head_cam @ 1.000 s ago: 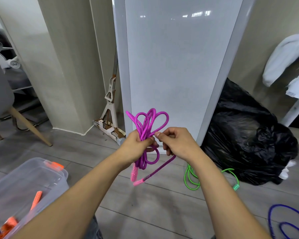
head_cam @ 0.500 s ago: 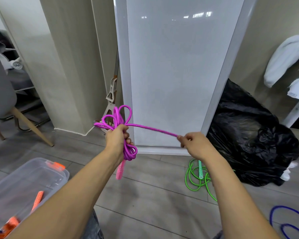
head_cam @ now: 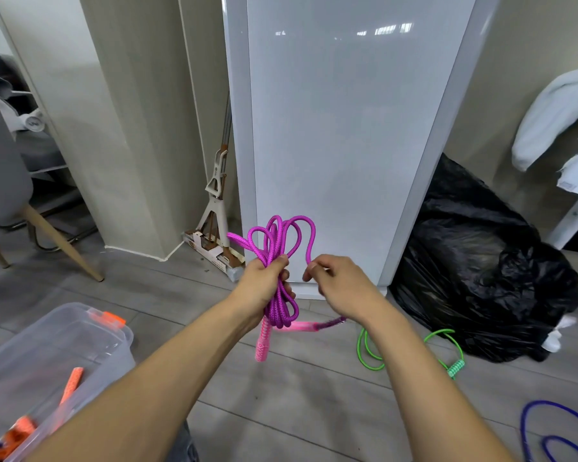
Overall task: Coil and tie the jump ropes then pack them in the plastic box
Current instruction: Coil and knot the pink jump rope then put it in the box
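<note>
Head view: I look down on both hands, held up at frame centre above the grey plank floor (head_cam: 314, 395).
Left hand (head_cam: 264, 281): fingers and thumb are closed tight round the waist of the coiled magenta jump rope (head_cam: 274, 238). Loops fan out above the fist at 12 o'clock and hang below it at 6 o'clock.
Right hand (head_cam: 341, 285): curled, fingertips pinching the free strand just at 3 o'clock of the left fist.
Handles: one pink handle (head_cam: 263, 340) dangles straight down from the coil. The second handle (head_cam: 301, 326) swings out sideways beneath the right wrist, blurred.
Plastic box (head_cam: 90, 331): clear, open, at 8 o'clock of the hands. An orange jump rope (head_cam: 70, 385) lies inside.
Ropes left: a green jump rope (head_cam: 367, 351) lies on the floor at 4 o'clock and a blue jump rope (head_cam: 548, 428) in the 5 o'clock corner, both loose.
Step in hand: I judge this to be the tie, with the free strand going round the coil's waist.
Doing it well: I would hold the left grip firm so the loops stay even. I would lay each turn snug beside the last, pull with steady tension, then tuck the tail under a turn.
Risk: slack in the pinched strand would probably let the wrap slide towards the lower loops.
Progress: roughly half, as I judge it, with one rope boxed and two uncoiled.
</note>
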The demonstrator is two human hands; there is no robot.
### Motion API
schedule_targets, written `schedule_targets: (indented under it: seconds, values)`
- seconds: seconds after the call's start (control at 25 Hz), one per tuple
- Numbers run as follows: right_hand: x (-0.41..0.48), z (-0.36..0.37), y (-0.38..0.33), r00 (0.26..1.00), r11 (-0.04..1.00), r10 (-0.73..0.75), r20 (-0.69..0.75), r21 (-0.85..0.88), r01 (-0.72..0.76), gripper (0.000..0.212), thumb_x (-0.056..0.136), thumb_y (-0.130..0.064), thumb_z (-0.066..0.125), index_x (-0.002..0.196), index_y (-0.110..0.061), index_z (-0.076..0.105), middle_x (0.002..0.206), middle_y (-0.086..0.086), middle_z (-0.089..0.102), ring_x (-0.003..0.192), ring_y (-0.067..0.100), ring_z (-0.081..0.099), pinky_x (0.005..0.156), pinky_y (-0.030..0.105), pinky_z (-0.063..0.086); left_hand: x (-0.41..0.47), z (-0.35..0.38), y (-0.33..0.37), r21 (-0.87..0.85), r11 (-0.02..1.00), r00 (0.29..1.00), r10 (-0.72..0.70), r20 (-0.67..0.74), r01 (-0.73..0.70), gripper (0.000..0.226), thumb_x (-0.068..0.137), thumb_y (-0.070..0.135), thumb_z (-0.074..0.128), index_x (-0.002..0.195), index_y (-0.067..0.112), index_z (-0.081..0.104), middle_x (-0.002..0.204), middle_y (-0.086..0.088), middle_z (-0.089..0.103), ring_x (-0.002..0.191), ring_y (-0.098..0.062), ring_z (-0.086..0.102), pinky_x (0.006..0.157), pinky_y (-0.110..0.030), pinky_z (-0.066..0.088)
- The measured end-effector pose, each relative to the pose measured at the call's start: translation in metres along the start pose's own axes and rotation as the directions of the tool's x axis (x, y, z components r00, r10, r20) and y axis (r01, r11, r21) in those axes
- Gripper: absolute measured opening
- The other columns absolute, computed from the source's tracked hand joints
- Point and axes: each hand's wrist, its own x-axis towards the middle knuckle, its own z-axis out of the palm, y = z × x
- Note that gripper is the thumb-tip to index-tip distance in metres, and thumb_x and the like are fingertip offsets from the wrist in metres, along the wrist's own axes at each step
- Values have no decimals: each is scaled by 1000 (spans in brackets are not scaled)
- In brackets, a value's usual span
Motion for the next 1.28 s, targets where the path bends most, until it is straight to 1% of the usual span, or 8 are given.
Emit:
schedule_targets:
  seconds: [0.28, 0.48, 0.64, 0.76, 0.88, 1.0, 1.16, 1.28]
  values:
    - [-12, 23, -17, 959, 988, -76, 272, -111, 110, 27, 103, -30, 49, 80, -26, 63, 62, -12, 55, 58, 5, 50, 57, 24, 37, -1, -10, 6, 237, 970, 994, 73, -77, -53, 14, 89, 4, 64, 77, 0, 60, 58, -15, 53, 39, -23, 52, 45, -31, 49]
    - [-12, 11, -9, 948, 998, 60, 314, 14, -68, 15, 98, -22, 51, 96, -16, 64, 57, 0, 61, 43, 18, 52, 50, 27, 41, 7, -24, 15, 140, 990, 995, -11, -96, 24, 11, 95, 4, 54, 84, 6, 54, 61, -6, 47, 45, -15, 39, 46, -28, 40]
    - [2, -13, -1, 987, 861, 158, 37, 485, -156, 14, 96, -21, 62, 100, -8, 66, 58, 4, 62, 37, 17, 44, 41, 22, 30, 5, -33, 21, 167, 979, 993, -116, 0, 114, 13, 91, 5, 49, 83, 13, 44, 57, 0, 30, 44, -13, 27, 44, -24, 32]
    - [-5, -34, 4, 997, 928, 66, -40, 370, -47, 17, 98, -21, 61, 90, -14, 75, 53, -5, 44, 40, 8, 30, 41, 19, 25, 4, -36, 20, 335, 938, 992, -108, 57, 83, 10, 90, 7, 47, 80, 11, 45, 61, -3, 36, 46, -14, 32, 47, -25, 35]
    - [-22, -53, -1, 982, 985, -106, 159, 153, 82, 15, 95, -24, 67, 88, -20, 79, 52, -6, 57, 50, -2, 43, 55, 13, 34, 6, -43, 18, 858, 501, 993, 12, 119, -109, 13, 93, 18, 51, 83, 10, 51, 75, -9, 51, 64, -24, 49, 61, -32, 44]
    - [-24, -54, -13, 947, 974, -211, 242, 131, 184, 7, 90, -29, 73, 89, -26, 80, 82, 6, 74, 75, 8, 59, 73, 25, 44, -1, -37, 11, 974, -24, 974, -35, 224, -225, 24, 96, 19, 57, 117, 9, 59, 106, -13, 63, 99, -30, 60, 81, -35, 48]
    - [-13, -49, -10, 969, 954, -239, -64, 169, 247, 5, 89, -20, 76, 87, -22, 80, 84, -4, 77, 82, 11, 70, 79, 25, 53, -24, -24, 15, 852, -224, 879, -57, 474, -474, 18, 97, 26, 60, 112, 17, 64, 98, -6, 66, 88, -25, 62, 67, -32, 44]
    - [-2, -50, 12, 984, 906, -118, -135, 390, 162, 5, 83, -11, 80, 87, -11, 80, 77, -2, 76, 66, 6, 63, 65, 19, 51, -36, -20, 24, 775, -54, 774, 38, 631, -629, 16, 90, 35, 66, 80, 28, 56, 69, 7, 55, 66, -15, 55, 62, -30, 43]
